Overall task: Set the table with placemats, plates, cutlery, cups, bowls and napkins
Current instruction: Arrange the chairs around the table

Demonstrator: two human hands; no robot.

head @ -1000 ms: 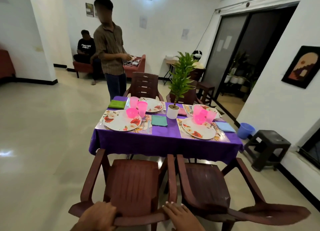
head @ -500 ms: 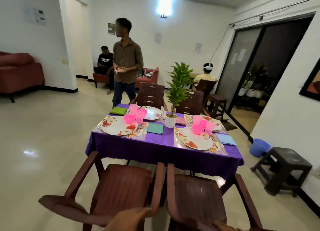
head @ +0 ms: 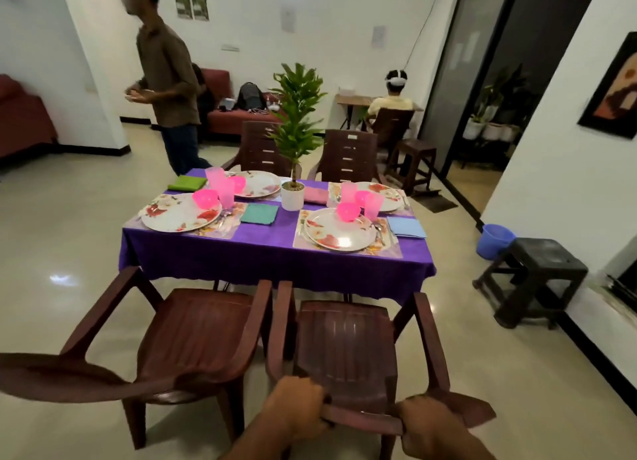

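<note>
Hands shifted from left chair to right chair (head: 348, 349); left hand (head: 298, 406) and right hand (head: 429, 425) each gripping its backrest top. Counter (head: 275, 256) already set with plates (head: 339, 233). Pushing evenly, straight, clearing neighbour's armrest.

Four floral plates (head: 339, 233) on placemats (head: 386, 249)

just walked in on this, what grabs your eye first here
The purple tablecloth in mid-room, set with floral plates and bright pink cups, and the tall green plant at its centre. Nearest the camera, both hands, left hand and right hand, grip the back of the right-hand brown chair.
</note>
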